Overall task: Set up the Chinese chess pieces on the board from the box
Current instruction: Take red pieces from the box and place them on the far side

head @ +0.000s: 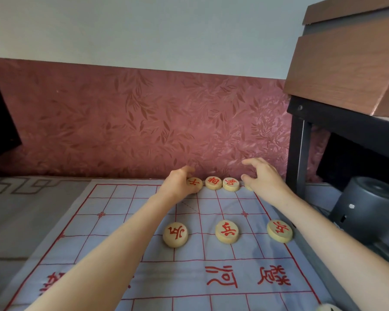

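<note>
While the left grip (180, 184) pinches a back-row piece (194, 183) on the cloth board (112, 221), the right grip (265, 179) hovers spread at the corner.

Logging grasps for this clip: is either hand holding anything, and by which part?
Left hand pinches the far-row piece by its left rim. Right hand holds nothing visible, fingers spread.

Red-lettered wooden pieces (226, 231) on cloth board (112, 221)
</note>
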`<action>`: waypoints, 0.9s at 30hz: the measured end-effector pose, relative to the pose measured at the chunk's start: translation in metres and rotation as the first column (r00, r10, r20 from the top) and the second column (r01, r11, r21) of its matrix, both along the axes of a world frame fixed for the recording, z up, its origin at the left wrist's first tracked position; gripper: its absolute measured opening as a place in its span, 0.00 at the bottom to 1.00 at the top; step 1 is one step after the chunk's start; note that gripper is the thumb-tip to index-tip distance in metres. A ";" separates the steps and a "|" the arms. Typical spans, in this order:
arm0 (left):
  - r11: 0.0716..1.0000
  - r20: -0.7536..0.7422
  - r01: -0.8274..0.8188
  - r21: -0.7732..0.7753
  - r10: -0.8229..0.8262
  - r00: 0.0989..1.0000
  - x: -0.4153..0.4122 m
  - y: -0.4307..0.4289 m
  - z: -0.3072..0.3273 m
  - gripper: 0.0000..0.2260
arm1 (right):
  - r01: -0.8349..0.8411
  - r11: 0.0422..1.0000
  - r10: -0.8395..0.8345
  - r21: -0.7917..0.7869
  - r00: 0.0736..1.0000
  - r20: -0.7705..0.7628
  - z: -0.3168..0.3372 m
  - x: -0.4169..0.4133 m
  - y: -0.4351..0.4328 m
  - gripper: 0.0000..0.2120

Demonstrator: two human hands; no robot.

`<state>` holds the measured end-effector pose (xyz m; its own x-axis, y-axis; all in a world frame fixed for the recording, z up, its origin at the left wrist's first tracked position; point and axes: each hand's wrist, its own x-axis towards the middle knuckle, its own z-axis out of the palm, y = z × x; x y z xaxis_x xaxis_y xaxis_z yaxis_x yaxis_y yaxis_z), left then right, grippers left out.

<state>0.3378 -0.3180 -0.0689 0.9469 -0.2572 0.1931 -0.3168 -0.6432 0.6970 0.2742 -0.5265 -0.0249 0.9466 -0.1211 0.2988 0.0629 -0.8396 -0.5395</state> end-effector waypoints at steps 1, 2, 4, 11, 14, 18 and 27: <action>1.000 0.001 0.007 -0.003 -0.007 1.000 0.001 -0.001 -0.001 0.26 | -0.006 1.000 0.006 -0.003 1.000 0.004 0.000 -0.001 0.000 0.20; 1.000 0.003 0.015 -0.003 -0.015 1.000 0.002 -0.001 -0.001 0.25 | -0.012 1.000 0.013 -0.011 1.000 0.006 0.000 -0.003 0.001 0.20; 1.000 0.011 0.025 0.012 -0.025 1.000 0.002 -0.001 -0.001 0.25 | -0.023 0.999 0.023 -0.035 1.000 0.000 -0.001 -0.006 0.002 0.20; 0.999 0.058 0.030 0.021 -0.032 0.998 -0.010 0.013 0.012 0.22 | -0.055 0.998 0.056 0.005 0.998 -0.005 -0.003 -0.021 0.013 0.17; 1.000 0.090 0.014 0.024 -0.017 0.996 -0.023 0.033 0.023 0.19 | -0.066 0.998 0.066 0.011 0.998 -0.022 -0.001 -0.030 0.023 0.15; 1.000 0.052 -0.003 0.006 0.002 0.999 -0.049 0.069 0.035 0.14 | -0.151 0.988 0.154 0.042 0.985 -0.075 0.001 -0.050 0.053 0.14; 0.997 0.058 -0.041 0.059 0.038 0.998 -0.133 0.157 0.060 0.12 | -0.364 0.928 0.373 0.081 0.911 -0.177 0.009 -0.101 0.150 0.13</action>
